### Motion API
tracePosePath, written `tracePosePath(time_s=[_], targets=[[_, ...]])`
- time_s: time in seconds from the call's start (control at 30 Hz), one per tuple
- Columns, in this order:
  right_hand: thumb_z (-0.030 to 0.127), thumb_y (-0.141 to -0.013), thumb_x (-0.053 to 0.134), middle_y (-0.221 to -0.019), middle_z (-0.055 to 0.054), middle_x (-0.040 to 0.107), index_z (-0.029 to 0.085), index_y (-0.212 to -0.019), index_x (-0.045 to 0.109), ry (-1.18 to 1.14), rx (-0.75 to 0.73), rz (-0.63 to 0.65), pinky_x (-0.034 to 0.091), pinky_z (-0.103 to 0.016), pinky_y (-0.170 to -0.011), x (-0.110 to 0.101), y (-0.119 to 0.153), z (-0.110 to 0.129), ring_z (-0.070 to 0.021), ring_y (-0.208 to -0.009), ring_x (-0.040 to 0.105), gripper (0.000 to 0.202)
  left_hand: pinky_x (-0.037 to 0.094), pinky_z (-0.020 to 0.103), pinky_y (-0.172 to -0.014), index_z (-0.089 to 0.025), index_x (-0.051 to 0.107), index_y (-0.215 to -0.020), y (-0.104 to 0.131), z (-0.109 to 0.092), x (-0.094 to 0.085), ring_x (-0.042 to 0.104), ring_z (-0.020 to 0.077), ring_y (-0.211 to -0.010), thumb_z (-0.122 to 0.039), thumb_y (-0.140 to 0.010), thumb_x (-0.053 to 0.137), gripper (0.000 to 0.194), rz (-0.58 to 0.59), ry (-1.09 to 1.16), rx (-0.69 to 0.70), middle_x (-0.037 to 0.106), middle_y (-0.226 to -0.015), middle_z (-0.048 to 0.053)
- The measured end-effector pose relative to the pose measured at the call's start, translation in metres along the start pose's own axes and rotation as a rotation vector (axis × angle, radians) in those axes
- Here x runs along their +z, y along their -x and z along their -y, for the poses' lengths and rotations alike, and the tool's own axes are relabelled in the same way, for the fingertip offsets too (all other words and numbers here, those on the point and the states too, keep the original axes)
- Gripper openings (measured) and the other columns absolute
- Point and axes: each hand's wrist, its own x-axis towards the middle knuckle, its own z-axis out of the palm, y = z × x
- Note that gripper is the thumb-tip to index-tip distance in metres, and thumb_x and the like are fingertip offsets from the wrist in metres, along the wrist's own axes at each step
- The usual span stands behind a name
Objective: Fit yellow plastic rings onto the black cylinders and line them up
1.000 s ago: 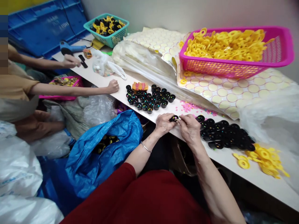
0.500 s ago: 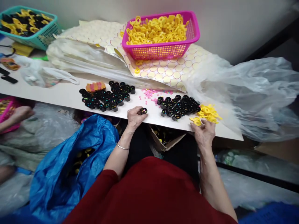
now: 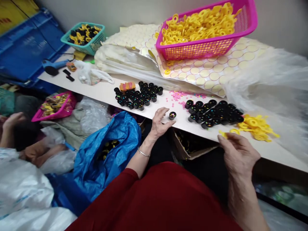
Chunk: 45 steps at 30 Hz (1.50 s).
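A single small black cup (image 3: 172,115) with coloured bits inside stands upright on the white table. Thumb and fingers spread, my left hand (image 3: 159,123) is beside this cup and does not appear to grip it. Between the thumb and fingertips of my right hand (image 3: 240,154) is a yellow plastic piece (image 3: 222,133), partly hidden by the fingers. Just beyond that hand lies a loose pile of yellow plastic ring pieces (image 3: 258,126). Black cups with coloured bits form one cluster (image 3: 214,113) on the right and another cluster (image 3: 137,98) on the left.
Pink beads (image 3: 178,95) are scattered between the clusters. Behind them, a pink basket (image 3: 197,51) of yellow pieces rests on sticker sheets (image 3: 207,72). A blue bag (image 3: 89,160) and a cardboard box (image 3: 190,155) sit below the table edge. Another person's hand (image 3: 14,121) shows at far left.
The view has swung left. My left hand has let go of the black cup and spread its fingers. My right hand has come away from the yellow pile with one piece.
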Motion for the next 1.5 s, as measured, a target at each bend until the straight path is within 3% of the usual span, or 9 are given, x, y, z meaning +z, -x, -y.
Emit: tracePosePath(time_s=[0.13,0.23,0.37,0.63,0.73,0.93,1.03,1.17,1.5], targets=[[0.044,-0.061,0.075,-0.057,-0.001,0.059,0.016,-0.071,0.067,-0.398,0.374,0.708,0.034,-0.025,-0.043,0.030,0.030,0.038,-0.0096,-0.045,0.045,0.031,0.048,0.027,-0.069,-0.020,0.065,-0.106,0.034,-0.037,0.000,0.056,0.0122,-0.078,-0.051,-0.075,0.063,0.044,0.278,0.336,-0.082,0.061,-0.107,0.009],[0.045,-0.068,0.071,-0.056,-0.003,0.061,0.014,-0.067,0.065,-0.467,0.466,0.935,0.028,-0.022,-0.037,0.051,0.035,0.047,-0.0068,-0.039,0.041,0.031,0.041,0.022,-0.054,-0.017,0.068,-0.098,0.047,-0.051,0.005,0.052,0.0076,-0.062,-0.048,-0.071,0.068,0.041,0.257,0.562,-0.351,0.063,-0.081,0.004],[0.042,-0.069,0.072,-0.056,0.000,0.062,0.016,-0.077,0.063,-0.419,0.347,0.828,0.034,-0.020,-0.038,0.069,0.037,0.040,-0.0080,-0.040,0.049,0.029,0.031,0.018,-0.043,-0.012,0.067,-0.081,0.044,-0.049,0.006,0.045,0.0028,-0.047,-0.038,-0.063,0.076,0.033,0.096,0.677,-0.582,0.057,-0.060,-0.002],[0.038,-0.075,0.065,-0.053,0.005,0.054,0.016,-0.102,0.062,-0.246,0.091,0.881,0.042,-0.023,-0.046,0.083,0.037,0.039,-0.0089,-0.046,0.049,0.035,0.030,0.016,-0.042,-0.011,0.062,-0.073,0.035,-0.045,-0.001,0.046,0.0020,-0.045,-0.031,-0.055,0.079,0.032,0.024,0.794,-0.638,0.059,-0.058,-0.003],[0.038,-0.075,0.065,-0.068,0.003,0.058,0.019,-0.110,0.055,-0.227,-0.002,0.847,0.046,-0.025,-0.048,0.092,0.034,0.043,-0.0105,-0.051,0.055,0.041,0.026,0.015,-0.039,-0.011,0.059,-0.066,0.028,-0.042,-0.002,0.041,0.0012,-0.039,-0.032,-0.055,0.079,0.031,-0.025,0.801,-0.677,0.053,-0.049,-0.005],[0.031,-0.080,0.060,-0.075,-0.002,0.058,0.020,-0.095,0.059,0.137,-0.656,0.603,0.048,-0.029,-0.058,0.117,0.010,0.044,-0.0128,-0.058,0.053,0.019,0.024,0.016,-0.039,-0.012,0.059,-0.062,-0.006,-0.038,-0.001,0.039,0.0011,-0.038,-0.033,-0.051,0.079,0.032,-0.158,0.837,-0.654,0.050,-0.045,-0.007],[0.028,-0.082,0.056,-0.087,-0.007,0.059,0.020,-0.095,0.058,0.208,-0.814,0.551,0.048,-0.028,-0.058,0.127,-0.005,0.040,-0.0141,-0.064,0.054,0.016,0.033,0.017,-0.045,-0.011,0.057,-0.057,-0.020,-0.037,0.003,0.047,0.0038,-0.044,-0.031,-0.048,0.079,0.031,-0.191,0.839,-0.678,0.055,-0.050,-0.004],[0.028,-0.082,0.055,-0.099,-0.009,0.058,0.020,-0.100,0.058,0.252,-0.832,0.576,0.048,-0.030,-0.060,0.133,-0.017,0.032,-0.0163,-0.072,0.056,0.020,0.037,0.019,-0.049,-0.011,0.058,-0.057,-0.026,-0.030,0.010,0.049,0.0058,-0.049,-0.027,-0.049,0.076,0.025,-0.241,0.788,-0.700,0.057,-0.052,-0.003],[0.029,-0.080,0.055,-0.082,-0.005,0.059,0.019,-0.088,0.062,0.251,-0.672,0.696,0.047,-0.031,-0.063,0.137,-0.024,0.036,-0.0159,-0.069,0.055,0.014,0.034,0.018,-0.049,-0.012,0.056,-0.058,-0.025,-0.007,0.021,0.045,0.0043,-0.047,-0.028,-0.054,0.076,0.026,-0.224,0.739,-0.668,0.051,-0.049,-0.006]])
